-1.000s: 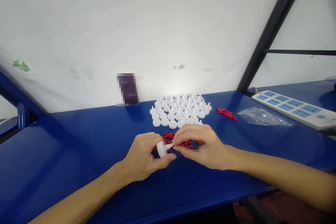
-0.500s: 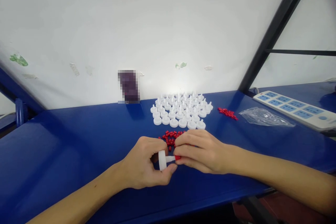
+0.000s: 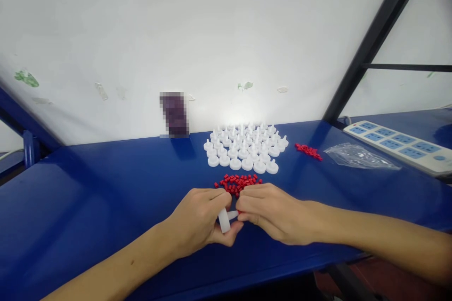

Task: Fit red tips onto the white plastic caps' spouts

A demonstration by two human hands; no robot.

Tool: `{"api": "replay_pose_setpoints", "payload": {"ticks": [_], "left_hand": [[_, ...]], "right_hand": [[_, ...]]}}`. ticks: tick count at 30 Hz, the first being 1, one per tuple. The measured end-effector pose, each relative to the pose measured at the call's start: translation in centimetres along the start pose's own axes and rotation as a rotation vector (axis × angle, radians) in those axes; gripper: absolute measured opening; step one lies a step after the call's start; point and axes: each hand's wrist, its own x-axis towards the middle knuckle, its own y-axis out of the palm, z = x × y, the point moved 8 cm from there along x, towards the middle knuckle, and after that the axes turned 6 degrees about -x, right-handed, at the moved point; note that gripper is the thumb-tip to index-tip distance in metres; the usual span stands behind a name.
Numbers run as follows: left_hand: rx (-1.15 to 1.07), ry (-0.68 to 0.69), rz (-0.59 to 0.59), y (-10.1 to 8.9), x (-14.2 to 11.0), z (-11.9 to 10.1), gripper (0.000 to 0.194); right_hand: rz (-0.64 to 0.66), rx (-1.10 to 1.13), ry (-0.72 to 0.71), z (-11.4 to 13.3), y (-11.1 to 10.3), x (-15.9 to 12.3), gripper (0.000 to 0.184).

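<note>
My left hand (image 3: pixel 206 216) grips a white nozzle cap (image 3: pixel 223 220) by its round base, with the thin spout pointing right. At the spout's end, the fingers of my right hand (image 3: pixel 270 211) pinch a small red cap (image 3: pixel 240 212), mostly hidden by the fingertips. Whether it sits fully on the tip, I cannot tell. Just beyond my hands lies a loose pile of small red caps (image 3: pixel 240 182). Behind that pile, many white nozzle caps (image 3: pixel 247 165) stand spout-up in close rows.
A second heap of red pieces (image 3: pixel 308 151) lies to the right, beside a clear plastic bag (image 3: pixel 358 156). Farther right is a white power strip (image 3: pixel 399 143). A pixelated dark rectangle (image 3: pixel 175 115) leans on the wall at the back of the blue table (image 3: pixel 106 188).
The white nozzle cap has tilted in my left hand. My right hand has moved slightly downward, uncovering more of the red pile, and its fingers still pinch the red cap.
</note>
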Motion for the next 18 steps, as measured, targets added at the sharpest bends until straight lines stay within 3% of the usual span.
{"api": "replay_pose_setpoints", "payload": {"ticks": [6,18], "left_hand": [[0.201,0.127,-0.034,-0.7,0.5,-1.0,0.022],[0.435,0.281,-0.024,-0.6,0.7,-2.0,0.029]], "right_hand": [[0.178,0.481,0.260,-1.1,0.6,0.1,0.031],[0.194,0.776,0.439,-2.0,1.6,-0.2,0.030]]}}
